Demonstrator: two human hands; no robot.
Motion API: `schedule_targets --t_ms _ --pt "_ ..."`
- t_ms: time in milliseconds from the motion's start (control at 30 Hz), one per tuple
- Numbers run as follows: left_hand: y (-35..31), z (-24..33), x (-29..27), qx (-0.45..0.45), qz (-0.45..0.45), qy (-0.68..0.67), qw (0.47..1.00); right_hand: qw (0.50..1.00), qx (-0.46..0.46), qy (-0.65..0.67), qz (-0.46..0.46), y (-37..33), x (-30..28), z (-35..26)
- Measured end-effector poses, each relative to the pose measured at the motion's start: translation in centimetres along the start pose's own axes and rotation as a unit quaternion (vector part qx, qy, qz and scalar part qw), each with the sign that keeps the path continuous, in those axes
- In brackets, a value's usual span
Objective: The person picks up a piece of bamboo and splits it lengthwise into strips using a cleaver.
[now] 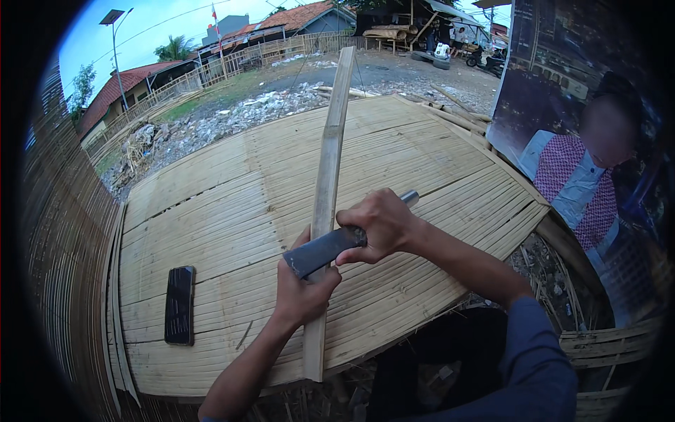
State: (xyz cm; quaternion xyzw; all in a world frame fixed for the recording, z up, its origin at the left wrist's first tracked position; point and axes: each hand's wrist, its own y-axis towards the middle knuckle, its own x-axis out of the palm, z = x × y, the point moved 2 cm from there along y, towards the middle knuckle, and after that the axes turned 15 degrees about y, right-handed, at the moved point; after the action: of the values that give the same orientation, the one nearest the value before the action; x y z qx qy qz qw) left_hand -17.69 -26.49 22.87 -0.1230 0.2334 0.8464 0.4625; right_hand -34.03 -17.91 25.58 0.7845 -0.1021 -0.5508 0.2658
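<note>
A long split bamboo piece (328, 176) runs away from me over the slatted bamboo platform, its near end by the front edge. My left hand (304, 292) is closed around its lower part, thumb on one side and fingertips showing on the other. In my right hand (383, 224) is a cleaver with a broad dark blade (316, 253), gripped close to where blade and handle meet. The metal handle end (410, 198) sticks out behind that hand. The blade lies crosswise over the bamboo, between my left thumb and fingertips; its exact contact with the bamboo is hidden.
A dark phone (180, 306) lies on the bamboo platform (211, 225) to the left. A woven bamboo wall (67, 246) stands at the left, a printed banner (541, 91) at the right. Beyond are rubble (253, 105), a bamboo fence (246, 60) and stacked poles (457, 119).
</note>
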Motion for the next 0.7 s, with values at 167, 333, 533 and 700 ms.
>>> schedule_targets --t_ms 167,333,533,700 --pt "0.1 -0.6 0.3 -0.035 0.011 -0.008 0.999 0.997 0.056 -0.015 0.059 -0.3 -0.2 1.3" --pt "0.0 -0.1 0.2 -0.006 0.016 -0.021 1.000 0.998 0.025 -0.012 0.055 0.2 -0.4 1.6" --pt "-0.1 -0.3 0.3 0.014 0.001 0.013 1.000 0.999 -0.018 0.004 0.041 -0.3 0.9 0.5" --pt "0.1 -0.6 0.3 -0.035 0.013 0.009 0.999 0.995 0.051 -0.028 0.077 0.5 0.0 2.2"
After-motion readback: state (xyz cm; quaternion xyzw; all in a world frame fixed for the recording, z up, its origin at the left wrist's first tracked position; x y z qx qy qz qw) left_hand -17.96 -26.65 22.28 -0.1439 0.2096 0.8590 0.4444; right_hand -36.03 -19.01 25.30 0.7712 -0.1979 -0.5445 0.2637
